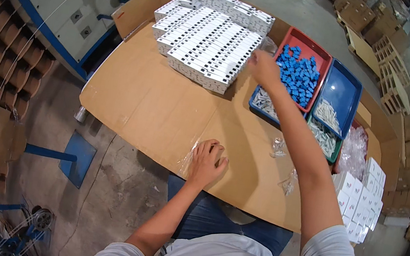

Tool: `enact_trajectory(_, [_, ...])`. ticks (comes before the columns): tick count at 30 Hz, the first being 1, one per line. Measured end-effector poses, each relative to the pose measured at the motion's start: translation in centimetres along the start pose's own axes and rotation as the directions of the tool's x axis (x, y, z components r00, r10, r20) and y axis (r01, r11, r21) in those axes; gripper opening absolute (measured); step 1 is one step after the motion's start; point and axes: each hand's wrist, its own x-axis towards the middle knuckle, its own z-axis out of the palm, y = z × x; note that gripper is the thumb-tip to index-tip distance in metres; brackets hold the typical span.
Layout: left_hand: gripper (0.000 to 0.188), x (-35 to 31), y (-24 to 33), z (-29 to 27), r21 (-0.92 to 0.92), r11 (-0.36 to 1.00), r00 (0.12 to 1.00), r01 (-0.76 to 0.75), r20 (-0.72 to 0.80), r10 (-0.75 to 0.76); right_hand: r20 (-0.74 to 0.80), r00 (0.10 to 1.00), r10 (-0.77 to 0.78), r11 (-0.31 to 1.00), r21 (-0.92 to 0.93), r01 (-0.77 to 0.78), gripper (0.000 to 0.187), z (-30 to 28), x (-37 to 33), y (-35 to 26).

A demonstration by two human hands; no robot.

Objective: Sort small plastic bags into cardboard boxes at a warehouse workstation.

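My left hand rests palm down on the brown cardboard tabletop, close to its front edge, with fingers slightly apart and nothing held. Farther off, my right hand reaches to the right end of a large block of small white boxes set in tight rows. Its fingers are curled in against the boxes at that end; whatever they grip is hidden. Just beside that hand is a red tray holding many small blue plastic pieces.
A blue tray with white slim parts stands right of the red one, and a green tray lies nearer. Clear plastic bags and stacked white boxes sit at the right edge. Small clear pieces lie on the cardboard.
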Motion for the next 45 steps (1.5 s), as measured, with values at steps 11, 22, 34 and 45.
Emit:
enact_trajectory(11, [0.057,0.6,0.0,-1.0,0.009,0.998,0.994,0.07,0.089,-0.07,-0.101,0.893,-0.438,0.813,-0.469,0.346,0.019,6.0,17.3,-1.7])
enact_trajectory(22, [0.059,1.4,-0.4,-1.6,-0.043,0.991,0.98,0.126,0.158,-0.118,-0.287,0.934,-0.213,0.75,-0.661,-0.032,0.037,11.1,23.7,-2.9])
enact_trajectory(34, [0.057,1.7,-0.1,-0.9,-0.02,0.992,0.982,0.123,0.149,-0.119,-0.384,0.852,-0.356,0.785,-0.618,0.05,0.04,9.9,20.6,3.8])
enact_trajectory(45, [0.053,1.9,0.3,-1.4,-0.017,0.996,0.988,0.088,0.128,-0.085,-0.347,0.929,-0.126,0.975,-0.216,0.052,0.034,4.3,17.4,10.7])
